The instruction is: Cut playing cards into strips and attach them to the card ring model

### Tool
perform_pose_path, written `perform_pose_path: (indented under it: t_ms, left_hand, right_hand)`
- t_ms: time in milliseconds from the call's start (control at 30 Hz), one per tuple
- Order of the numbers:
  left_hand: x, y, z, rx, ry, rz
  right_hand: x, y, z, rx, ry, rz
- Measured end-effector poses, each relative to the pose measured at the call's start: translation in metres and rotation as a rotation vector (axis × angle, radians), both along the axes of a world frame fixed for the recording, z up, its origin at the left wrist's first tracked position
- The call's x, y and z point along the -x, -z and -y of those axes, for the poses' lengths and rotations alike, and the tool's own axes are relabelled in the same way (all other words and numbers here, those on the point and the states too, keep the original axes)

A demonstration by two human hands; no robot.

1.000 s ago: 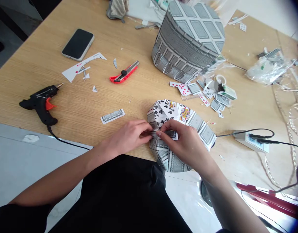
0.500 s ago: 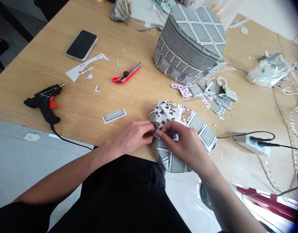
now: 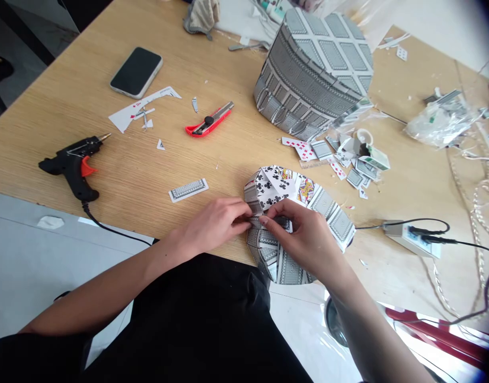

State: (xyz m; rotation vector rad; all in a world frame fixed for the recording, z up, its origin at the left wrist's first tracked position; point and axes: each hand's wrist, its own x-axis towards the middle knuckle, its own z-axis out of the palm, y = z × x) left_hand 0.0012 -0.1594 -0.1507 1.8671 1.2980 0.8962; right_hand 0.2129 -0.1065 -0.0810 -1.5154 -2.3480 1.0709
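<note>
Fingers (image 3: 238,207) of the L hand (image 3: 215,223) are bent, thumb & index slightly apart, tips at the L-facing edge of the curved card piece (image 3: 284,260); can't tell if they grip, tips partly hidden. R hand (image 3: 308,234): thumb & index nearly tog., pinching the card piece near that same edge.

Card piece lies on the table (image 3: 149,170), R of red cutter (image 3: 208,122) & nearer the person; club faces & patterned backs show.

Card strip (image 3: 188,190): nearer than cutter, slightly L, back up. Glue gun (image 3: 71,162): well L of cutter, bit nearer, orange trigger. Phone (image 3: 136,73): L of cutter & farther, dark screen up. Card offcuts (image 3: 123,116): L of cutter. Big card drum (image 3: 308,80): R of cutter & farther. Loose cards (image 3: 321,150) w/ tape roll (image 3: 364,131): R of cutter, bit nearer. Power strip (image 3: 414,240): far R & nearer than cutter, black plugs in.
</note>
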Motion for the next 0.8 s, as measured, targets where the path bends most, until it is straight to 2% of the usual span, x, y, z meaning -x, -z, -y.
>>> perform_pose_path:
  t_ms: [267,533,800]
  left_hand:
    - [-0.001,0.002,-0.007,0.004,0.031,-0.023]
    - [0.0,0.002,0.001,-0.055,0.015,-0.01]
    - [0.008,-0.005,-0.011,-0.099,0.116,-0.024]
  right_hand:
    - [0.001,0.002,0.002,-0.006,0.0,-0.036]
    - [0.0,0.004,0.002,-0.01,0.007,-0.037]
    - [-0.001,0.006,0.002,-0.023,0.001,-0.052]
